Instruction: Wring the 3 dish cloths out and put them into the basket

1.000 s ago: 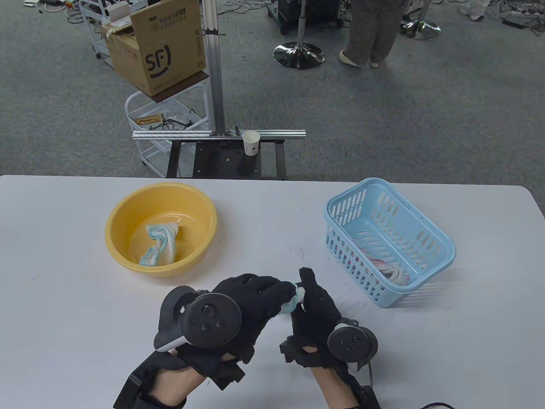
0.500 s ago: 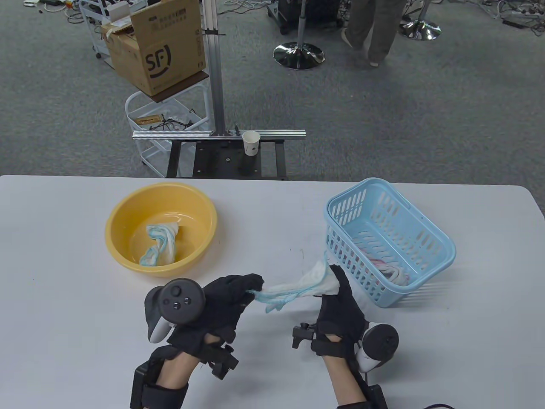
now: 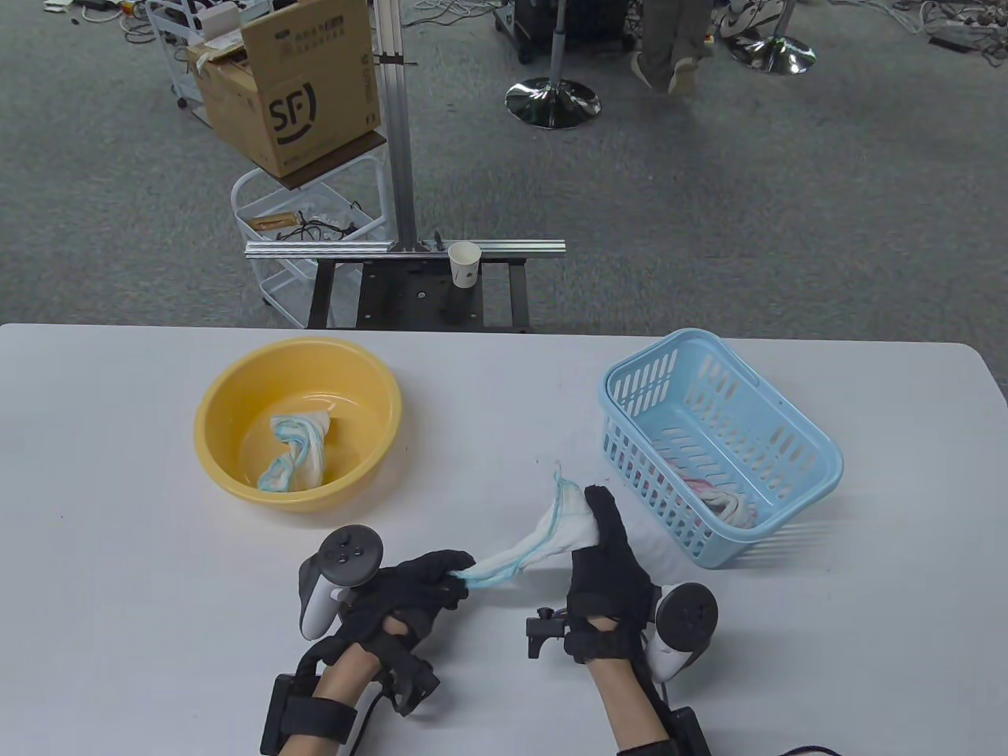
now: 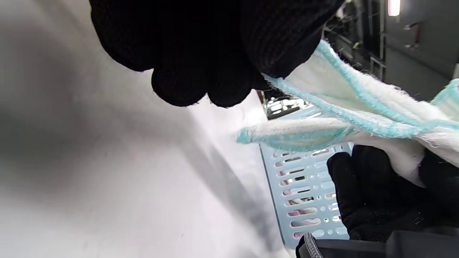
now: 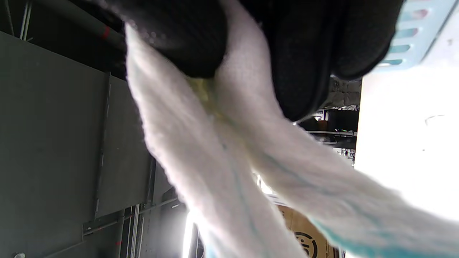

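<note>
surface (image 3: 118,551): white, carries everything; both hands low near its front edge.
basket (image 3: 795,441): blue, right side, tilted; one pinkish cloth (image 3: 728,500) already lying in it. no change vs 1 s ago.
bowl (image 3: 228,378): yellow, left side; one twisted blue-edged cloth (image 3: 295,453) waiting inside, not moved.
held cloth (image 3: 543,535): white w/ blue trim. 1 s ago it was a tight wad squeezed btw both hands; now stretched out in the air btw them, above the surface, just left of the basket's near corner.
r hand (image 3: 610,571): fingers curled round the thick upper end of the held cloth; loose tip sticks up past them. has swung toward the basket since 1 s ago, eased back a bit in last half sec.
l hand (image 3: 409,594): fingers pinching only the thin trailing corner. left wrist view: fingertips bunched together on the blue hem. has dropped lower and nearer the front edge.
meaning: prob. wringing of cloth no. 2 is done, twist released. l hand looks about to let go so r hand can carry it over the rim.
progress: 1 in basket, 1 in hand, 1 in bowl – roughly mid-task.
risk: trailing end may drag on surface or catch the basket rim.
</note>
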`<action>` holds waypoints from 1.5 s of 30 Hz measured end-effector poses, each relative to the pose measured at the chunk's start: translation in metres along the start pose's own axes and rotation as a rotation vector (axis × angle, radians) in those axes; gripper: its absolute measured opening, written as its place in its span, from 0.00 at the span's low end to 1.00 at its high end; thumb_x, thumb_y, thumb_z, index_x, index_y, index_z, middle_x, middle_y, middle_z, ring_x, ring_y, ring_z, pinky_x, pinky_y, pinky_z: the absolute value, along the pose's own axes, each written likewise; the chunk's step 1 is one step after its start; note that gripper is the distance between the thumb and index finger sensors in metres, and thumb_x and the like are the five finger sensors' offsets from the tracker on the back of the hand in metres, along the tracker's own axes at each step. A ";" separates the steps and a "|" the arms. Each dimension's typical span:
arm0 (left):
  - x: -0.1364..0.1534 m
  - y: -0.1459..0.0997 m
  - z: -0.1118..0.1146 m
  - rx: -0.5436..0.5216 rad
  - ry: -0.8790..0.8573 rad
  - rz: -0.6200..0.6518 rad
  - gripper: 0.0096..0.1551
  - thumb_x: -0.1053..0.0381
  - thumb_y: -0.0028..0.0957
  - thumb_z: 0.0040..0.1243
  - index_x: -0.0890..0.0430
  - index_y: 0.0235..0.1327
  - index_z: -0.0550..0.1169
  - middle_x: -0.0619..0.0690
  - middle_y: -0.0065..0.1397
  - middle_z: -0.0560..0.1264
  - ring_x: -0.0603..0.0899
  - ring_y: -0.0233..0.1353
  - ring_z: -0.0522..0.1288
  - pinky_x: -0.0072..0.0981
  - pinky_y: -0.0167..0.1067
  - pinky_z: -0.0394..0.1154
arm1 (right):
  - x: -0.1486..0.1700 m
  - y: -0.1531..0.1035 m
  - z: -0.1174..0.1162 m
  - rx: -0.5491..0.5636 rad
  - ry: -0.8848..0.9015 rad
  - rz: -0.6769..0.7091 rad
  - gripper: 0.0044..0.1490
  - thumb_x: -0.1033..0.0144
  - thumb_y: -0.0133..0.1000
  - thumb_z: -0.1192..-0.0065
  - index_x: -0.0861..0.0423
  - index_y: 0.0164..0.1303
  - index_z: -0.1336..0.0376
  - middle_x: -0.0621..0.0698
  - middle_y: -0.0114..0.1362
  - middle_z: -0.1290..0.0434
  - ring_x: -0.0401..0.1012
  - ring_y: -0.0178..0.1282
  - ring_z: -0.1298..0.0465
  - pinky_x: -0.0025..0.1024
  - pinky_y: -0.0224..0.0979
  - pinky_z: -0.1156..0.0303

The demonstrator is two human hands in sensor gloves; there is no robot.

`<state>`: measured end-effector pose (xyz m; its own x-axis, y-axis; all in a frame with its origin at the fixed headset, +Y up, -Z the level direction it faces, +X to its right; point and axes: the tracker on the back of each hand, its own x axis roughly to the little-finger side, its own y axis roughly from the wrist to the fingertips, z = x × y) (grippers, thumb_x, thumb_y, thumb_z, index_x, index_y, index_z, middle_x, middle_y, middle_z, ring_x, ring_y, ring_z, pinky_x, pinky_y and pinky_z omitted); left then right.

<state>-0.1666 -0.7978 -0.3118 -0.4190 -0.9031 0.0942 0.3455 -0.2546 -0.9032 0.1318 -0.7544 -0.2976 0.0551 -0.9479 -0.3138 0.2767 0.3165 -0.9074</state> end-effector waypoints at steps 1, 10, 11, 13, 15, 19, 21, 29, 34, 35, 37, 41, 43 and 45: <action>0.001 0.000 -0.001 0.010 -0.012 -0.009 0.27 0.52 0.51 0.66 0.49 0.66 0.80 0.48 0.65 0.79 0.60 0.64 0.80 0.58 0.67 0.72 | 0.000 0.000 0.000 -0.011 -0.001 0.000 0.32 0.67 0.56 0.34 0.55 0.72 0.39 0.58 0.60 0.21 0.54 0.53 0.17 0.59 0.66 0.27; 0.007 -0.011 -0.021 -0.011 -0.123 0.051 0.42 0.39 0.50 0.66 0.46 0.79 0.66 0.47 0.79 0.66 0.62 0.78 0.69 0.63 0.75 0.62 | 0.001 0.008 0.005 -0.088 0.109 -0.083 0.31 0.67 0.56 0.34 0.55 0.72 0.38 0.58 0.60 0.21 0.54 0.53 0.17 0.60 0.66 0.28; 0.006 -0.010 -0.020 0.008 -0.164 0.057 0.47 0.36 0.48 0.66 0.46 0.80 0.63 0.47 0.81 0.63 0.62 0.81 0.65 0.64 0.76 0.59 | 0.001 0.007 0.002 -0.120 0.112 -0.092 0.31 0.67 0.57 0.34 0.55 0.72 0.38 0.58 0.61 0.21 0.54 0.53 0.17 0.60 0.66 0.28; 0.004 -0.008 -0.016 0.085 -0.222 0.072 0.55 0.29 0.45 0.66 0.44 0.82 0.57 0.45 0.84 0.56 0.62 0.85 0.56 0.65 0.78 0.52 | 0.002 0.006 -0.005 -0.181 0.119 -0.109 0.31 0.67 0.57 0.34 0.55 0.72 0.38 0.58 0.61 0.21 0.54 0.53 0.17 0.60 0.67 0.28; 0.000 -0.007 -0.008 0.201 -0.257 0.071 0.62 0.24 0.41 0.65 0.43 0.84 0.51 0.44 0.86 0.49 0.61 0.88 0.47 0.67 0.79 0.45 | 0.001 0.003 -0.015 -0.261 0.121 -0.123 0.31 0.67 0.57 0.34 0.56 0.72 0.38 0.58 0.61 0.20 0.55 0.54 0.17 0.61 0.68 0.29; -0.011 -0.006 0.011 0.418 -0.282 0.116 0.74 0.17 0.36 0.67 0.41 0.83 0.40 0.44 0.87 0.42 0.60 0.89 0.39 0.68 0.79 0.38 | -0.005 -0.006 -0.031 -0.372 0.089 -0.110 0.31 0.67 0.57 0.35 0.56 0.72 0.38 0.56 0.61 0.20 0.56 0.62 0.22 0.65 0.72 0.37; -0.017 -0.006 0.019 0.491 -0.288 0.116 0.74 0.18 0.37 0.69 0.42 0.84 0.41 0.45 0.87 0.46 0.61 0.89 0.46 0.69 0.80 0.41 | -0.008 -0.009 -0.037 -0.390 0.064 -0.085 0.31 0.67 0.57 0.35 0.56 0.72 0.38 0.56 0.61 0.20 0.56 0.65 0.24 0.66 0.73 0.38; -0.021 -0.003 0.026 0.459 -0.297 0.085 0.43 0.40 0.49 0.73 0.52 0.75 0.70 0.45 0.64 0.79 0.58 0.64 0.81 0.58 0.69 0.71 | -0.016 -0.010 -0.037 -0.387 -0.079 0.014 0.32 0.66 0.58 0.35 0.57 0.72 0.39 0.56 0.62 0.20 0.58 0.68 0.26 0.68 0.74 0.41; -0.024 -0.007 0.013 0.325 -0.163 0.050 0.34 0.45 0.50 0.71 0.52 0.70 0.75 0.45 0.58 0.81 0.57 0.57 0.83 0.56 0.65 0.73 | -0.022 -0.011 -0.038 -0.423 -0.258 0.137 0.33 0.68 0.58 0.37 0.53 0.75 0.42 0.58 0.73 0.28 0.61 0.74 0.32 0.70 0.74 0.43; -0.026 -0.009 0.010 0.284 -0.107 0.032 0.34 0.46 0.50 0.72 0.52 0.69 0.76 0.45 0.58 0.82 0.57 0.56 0.83 0.56 0.64 0.73 | -0.024 -0.012 -0.039 -0.439 -0.322 0.181 0.34 0.70 0.58 0.37 0.52 0.76 0.43 0.59 0.77 0.33 0.62 0.76 0.34 0.70 0.75 0.44; -0.029 -0.011 0.005 0.208 0.018 0.018 0.33 0.46 0.50 0.72 0.52 0.69 0.77 0.46 0.57 0.82 0.57 0.55 0.83 0.56 0.64 0.74 | -0.027 -0.013 -0.042 -0.474 -0.427 0.248 0.35 0.72 0.58 0.38 0.47 0.77 0.44 0.57 0.82 0.41 0.63 0.79 0.39 0.70 0.75 0.45; -0.038 -0.016 0.000 0.055 0.269 0.014 0.33 0.47 0.48 0.73 0.51 0.67 0.78 0.46 0.57 0.83 0.57 0.54 0.83 0.56 0.63 0.74 | -0.026 -0.017 -0.051 -0.595 -0.532 0.282 0.36 0.76 0.57 0.41 0.43 0.76 0.42 0.51 0.87 0.54 0.62 0.84 0.52 0.68 0.77 0.48; -0.040 -0.018 0.000 -0.004 0.361 0.018 0.33 0.47 0.47 0.73 0.51 0.67 0.78 0.46 0.57 0.83 0.57 0.54 0.83 0.56 0.63 0.74 | -0.022 -0.016 -0.052 -0.628 -0.544 0.240 0.34 0.76 0.56 0.40 0.46 0.75 0.39 0.53 0.86 0.47 0.62 0.84 0.51 0.68 0.77 0.46; -0.041 -0.019 -0.001 -0.037 0.415 0.026 0.33 0.47 0.46 0.73 0.50 0.67 0.78 0.45 0.57 0.83 0.57 0.55 0.83 0.56 0.63 0.74 | -0.017 -0.015 -0.051 -0.663 -0.534 0.170 0.33 0.75 0.56 0.38 0.49 0.74 0.38 0.56 0.83 0.39 0.62 0.82 0.44 0.67 0.76 0.43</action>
<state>-0.1568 -0.7551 -0.2991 -0.7161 -0.6910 -0.0984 0.3328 -0.2141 -0.9184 0.0782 -0.7408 -0.2928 0.5338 -0.7238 -0.4373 -0.3834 0.2538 -0.8881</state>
